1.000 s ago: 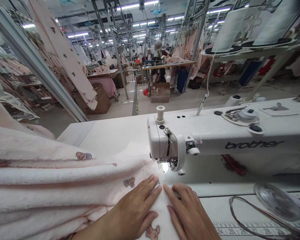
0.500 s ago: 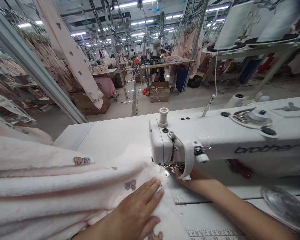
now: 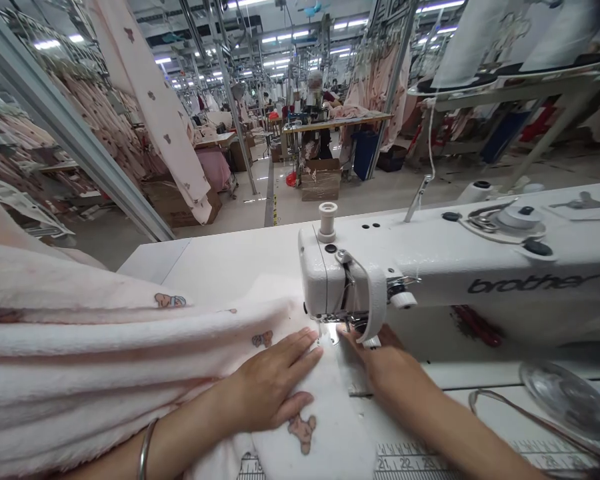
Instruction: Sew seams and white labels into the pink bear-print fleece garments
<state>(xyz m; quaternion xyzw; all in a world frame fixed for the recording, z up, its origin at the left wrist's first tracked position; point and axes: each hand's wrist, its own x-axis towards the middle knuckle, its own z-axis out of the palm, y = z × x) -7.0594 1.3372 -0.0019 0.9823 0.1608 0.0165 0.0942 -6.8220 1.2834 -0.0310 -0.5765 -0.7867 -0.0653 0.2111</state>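
Pale pink plush fabric (image 3: 120, 353) with small teddy bear prints lies in thick folds across the left of the table. Its flat edge runs beneath the head of a white sewing machine (image 3: 325, 273). My left hand (image 3: 275, 383) lies flat on the fabric, fingers stretched out and fingertips just left of the needle area; a metal bangle (image 3: 147, 450) is on that wrist. My right hand (image 3: 380, 353) is at the right of the needle area, beside the fabric's edge. The machine's head and guard partly hide its fingers, so its grip cannot be made out.
Measuring tape markings (image 3: 410, 460) run along the table's front edge. A dark red tool (image 3: 477, 325) lies under the machine arm. Thread cones (image 3: 465, 53) stand on a rack at upper right. Printed fabric (image 3: 155, 113) hangs beside a metal post (image 3: 75, 120); other workstations are beyond.
My left hand and the fabric under it have slid a little forward, showing more of the nearest bear print. My right hand has drawn back slightly towards me. The view has shifted a little.
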